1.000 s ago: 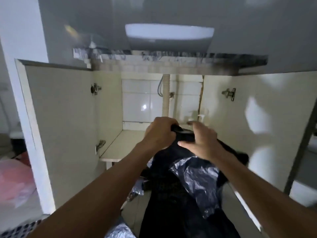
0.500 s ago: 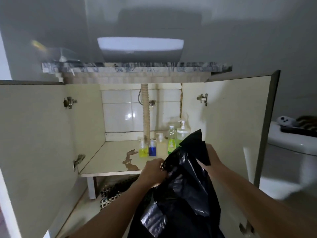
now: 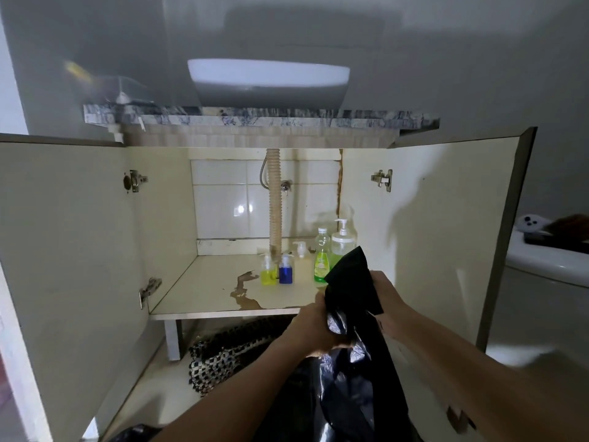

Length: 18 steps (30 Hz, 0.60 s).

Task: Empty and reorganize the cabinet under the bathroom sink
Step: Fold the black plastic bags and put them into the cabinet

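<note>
a dim bathroom, seen from the head camera: a white basin (image 3: 267, 81) sits on a marbled countertop (image 3: 261, 120) above the open cabinet (image 3: 223, 291), both doors swung wide. on the cabinet's shelf, right of the corrugated drain hose (image 3: 274, 202), stand a yellow bottle (image 3: 268, 272), a blue bottle (image 3: 286, 272), a green bottle (image 3: 322, 256) and a clear pump bottle (image 3: 341, 244); a brown stain spreads in front of them. below the cabinet's shelf lies a checkered mat (image 3: 229, 355). in front of the cabinet, the left hand (image 3: 314, 328) and right hand (image 3: 387, 301) both grip a black plastic bag (image 3: 353, 362), fingers curled into its folds.
</note>
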Available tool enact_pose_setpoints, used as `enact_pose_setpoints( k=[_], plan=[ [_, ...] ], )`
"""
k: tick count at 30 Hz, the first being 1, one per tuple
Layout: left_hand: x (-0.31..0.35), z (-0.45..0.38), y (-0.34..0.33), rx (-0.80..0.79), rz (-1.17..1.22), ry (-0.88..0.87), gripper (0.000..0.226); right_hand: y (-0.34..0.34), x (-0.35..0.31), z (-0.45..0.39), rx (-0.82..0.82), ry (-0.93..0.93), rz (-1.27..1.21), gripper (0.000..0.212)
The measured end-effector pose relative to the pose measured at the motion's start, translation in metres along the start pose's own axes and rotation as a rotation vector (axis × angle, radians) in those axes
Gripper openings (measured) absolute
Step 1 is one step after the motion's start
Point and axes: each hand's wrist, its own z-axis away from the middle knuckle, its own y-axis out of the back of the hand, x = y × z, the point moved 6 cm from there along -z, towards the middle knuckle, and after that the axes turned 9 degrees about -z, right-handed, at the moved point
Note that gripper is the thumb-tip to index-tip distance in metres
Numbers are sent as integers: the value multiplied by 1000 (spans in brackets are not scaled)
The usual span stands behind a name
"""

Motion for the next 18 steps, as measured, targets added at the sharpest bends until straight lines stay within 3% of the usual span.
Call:
enact_pose_setpoints(
  k=[2, 4, 7, 10, 15, 18],
  plan=[
    [-7, -2, 6, 125, -54, 29, 84, -7, -4, 3, -47, 39, -42, 64],
    [-13, -3, 14, 201, -86, 76, 94, -16, -13, 14, -90, 89, -94, 76],
    [-13, -2, 16, 199, -76, 91, 133, -2, -3, -2, -4, 135, 43, 67],
    [-4, 2, 3, 109, -99, 39, 147, 5, 0, -10, 87, 194, 214, 47],
    [-15, 5, -14, 48, -230, 89, 151, 7, 3, -11, 109, 174, 209, 30],
    [-24, 13, -11, 90, -262, 180, 136, 2, 5, -11, 46, 151, 132, 38]
  ],
)
